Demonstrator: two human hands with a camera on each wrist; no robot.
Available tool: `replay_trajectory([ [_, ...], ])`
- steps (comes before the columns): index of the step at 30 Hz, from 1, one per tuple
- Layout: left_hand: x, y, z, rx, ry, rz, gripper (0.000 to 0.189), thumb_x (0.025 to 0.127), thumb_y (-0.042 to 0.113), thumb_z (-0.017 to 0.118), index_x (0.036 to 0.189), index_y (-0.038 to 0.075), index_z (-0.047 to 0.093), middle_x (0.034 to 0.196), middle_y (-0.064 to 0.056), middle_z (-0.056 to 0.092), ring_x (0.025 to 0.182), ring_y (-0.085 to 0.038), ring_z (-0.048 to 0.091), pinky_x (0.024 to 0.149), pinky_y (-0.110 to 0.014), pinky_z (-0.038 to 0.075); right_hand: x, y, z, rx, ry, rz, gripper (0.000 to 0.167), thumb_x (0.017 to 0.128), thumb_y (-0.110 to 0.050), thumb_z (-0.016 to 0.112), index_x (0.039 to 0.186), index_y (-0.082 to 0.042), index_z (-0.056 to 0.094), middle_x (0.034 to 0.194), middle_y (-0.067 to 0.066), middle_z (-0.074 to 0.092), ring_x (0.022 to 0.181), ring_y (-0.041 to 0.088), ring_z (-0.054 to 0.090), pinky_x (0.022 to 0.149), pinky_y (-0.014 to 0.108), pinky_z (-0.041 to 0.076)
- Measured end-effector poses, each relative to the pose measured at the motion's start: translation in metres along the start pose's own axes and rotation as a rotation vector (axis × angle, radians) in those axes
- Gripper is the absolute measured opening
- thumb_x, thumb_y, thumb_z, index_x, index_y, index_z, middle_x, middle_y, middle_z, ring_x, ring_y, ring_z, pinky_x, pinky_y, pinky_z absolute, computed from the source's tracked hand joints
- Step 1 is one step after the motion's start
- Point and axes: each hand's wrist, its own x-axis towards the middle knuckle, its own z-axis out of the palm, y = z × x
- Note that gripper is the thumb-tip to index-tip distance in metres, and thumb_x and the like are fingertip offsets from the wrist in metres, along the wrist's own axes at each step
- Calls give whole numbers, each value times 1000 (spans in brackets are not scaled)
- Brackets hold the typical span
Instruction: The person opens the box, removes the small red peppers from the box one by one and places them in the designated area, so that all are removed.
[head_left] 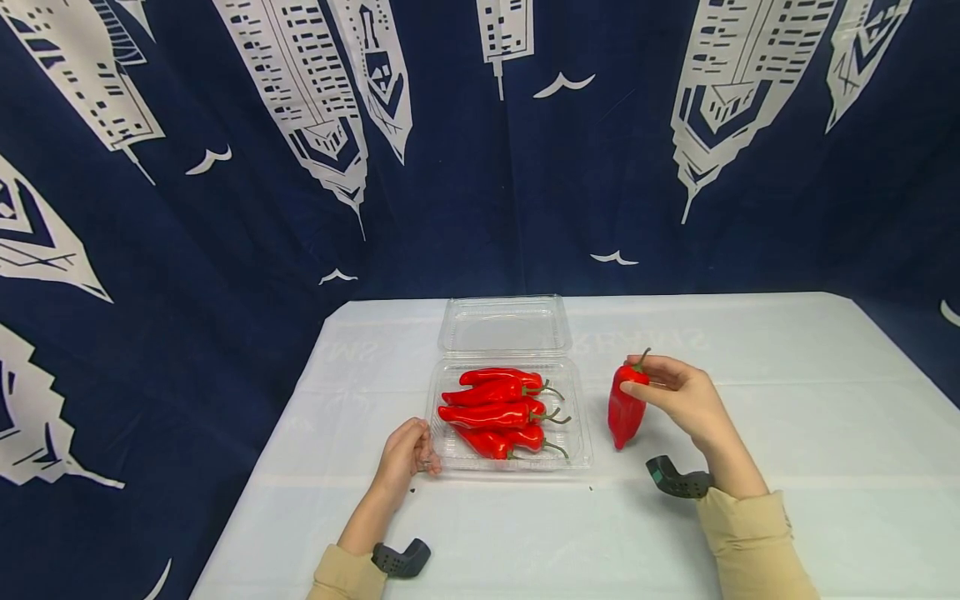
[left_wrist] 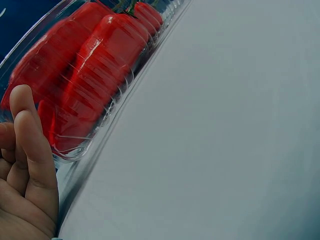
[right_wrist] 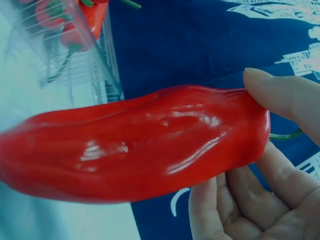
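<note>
My right hand (head_left: 678, 396) pinches a long red pepper (head_left: 626, 408) by its stem end and holds it tip down, to the right of a clear plastic container (head_left: 581, 417). In the right wrist view the pepper (right_wrist: 135, 145) lies across the frame, with the thumb (right_wrist: 280, 97) on one side and fingers below. My left hand (head_left: 405, 458) holds the container's left front edge with curled fingers. In the left wrist view, the fingers (left_wrist: 32, 145) meet the container's corner; the thumb's place is unclear. Several red peppers (head_left: 487, 415) lie inside the container, green stems towards the right.
The container's hinged lid (head_left: 504, 325) lies folded back behind it. Everything stands on a white-covered table (head_left: 825, 467). A dark blue patterned cloth (head_left: 465, 208) hangs behind the table's far edge. Small dark specks lie near the container's front.
</note>
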Motion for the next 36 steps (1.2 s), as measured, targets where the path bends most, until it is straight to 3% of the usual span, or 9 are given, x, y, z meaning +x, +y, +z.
replay_trajectory([
  [6, 7, -14, -5, -28, 35, -12, 24, 100, 7, 32, 78, 5, 40, 56, -3, 37, 47, -14, 53, 48, -25, 49, 4, 6, 5, 8, 3, 10, 53, 87, -30, 68, 127, -1, 52, 126, 18, 56, 109, 27, 55, 82, 22, 47],
  [9, 7, -16, -5, -20, 43, 2, 23, 100, 9, 33, 78, 5, 40, 56, -3, 37, 47, -14, 53, 48, -26, 49, 5, 9, 7, 28, 10, 18, 55, 87, -29, 68, 129, 0, 49, 127, 19, 55, 110, 28, 54, 80, 18, 46],
  [15, 8, -18, -5, -13, 42, 15, 22, 99, 11, 34, 78, 5, 40, 56, -3, 37, 47, -14, 53, 48, -25, 49, 9, 14, 11, 72, 12, 11, 57, 86, -23, 70, 132, 0, 45, 129, 20, 52, 106, 21, 56, 80, 15, 46],
  [24, 7, -17, -4, -28, 39, 18, 22, 99, 10, 34, 78, 5, 40, 57, -2, 37, 46, -12, 52, 48, -24, 48, 13, 22, 18, 149, 26, -13, 56, 85, -17, 70, 132, 2, 45, 130, 22, 50, 98, 0, 55, 83, 10, 43],
  [31, 7, -17, -5, -23, 35, 20, 23, 99, 12, 35, 78, 6, 40, 57, -3, 38, 47, -13, 53, 48, -25, 49, 14, 30, 24, 105, 44, 34, 56, 86, -26, 69, 133, -3, 47, 129, 20, 52, 113, 28, 52, 80, 16, 46],
  [36, 7, -17, -5, -19, 35, 21, 23, 99, 11, 35, 78, 5, 40, 57, -3, 38, 47, -14, 53, 48, -25, 48, 16, 36, 28, 92, 53, 65, 56, 86, -29, 68, 132, -3, 48, 128, 20, 53, 112, 29, 53, 78, 18, 47],
])
